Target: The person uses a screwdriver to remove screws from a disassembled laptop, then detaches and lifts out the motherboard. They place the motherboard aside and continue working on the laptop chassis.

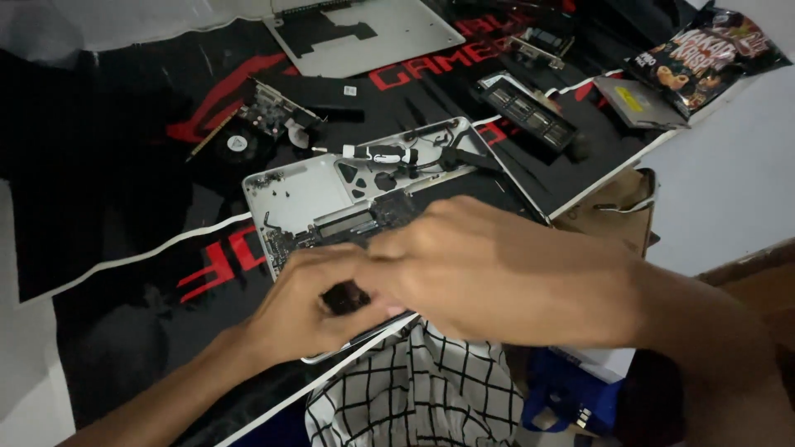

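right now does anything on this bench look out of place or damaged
The opened laptop shell sits askew with its near corner hanging past the mat edge beneath both hands. A snack bag lies among bare circuit boards. No damage is visible.

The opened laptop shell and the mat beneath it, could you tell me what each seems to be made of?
The laptop shell looks like metal, likely aluminium: pale silver, matte, with thin crisp edges. The mat looks like soft fabric-topped rubber: black with printed red shapes, non-glossy and lying flat. The left hand and right hand cover the shell's near part.
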